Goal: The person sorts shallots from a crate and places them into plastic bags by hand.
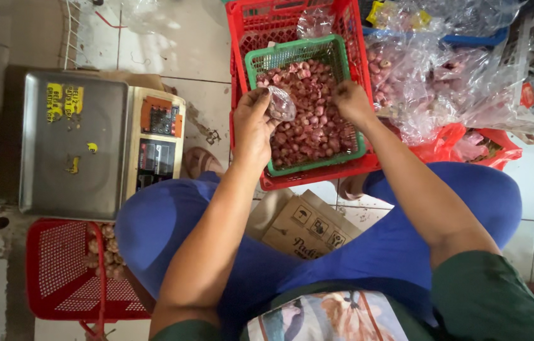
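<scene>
A green basket (292,54) full of small reddish-purple shallots (308,126) sits inside a red crate (362,63) on the floor in front of my knees. My left hand (253,126) hovers over the basket's left side and grips a small clear plastic bag (281,104) with a few shallots in it. My right hand (350,102) reaches into the shallots at the basket's right edge, fingers curled down among them; whether it holds any is hidden.
A steel weighing scale (71,142) with a display panel stands at left. Below it is a red basket (58,271) with some shallots. Clear plastic bags of shallots (431,88) pile at right. A cardboard piece (305,227) lies between my blue-clad legs.
</scene>
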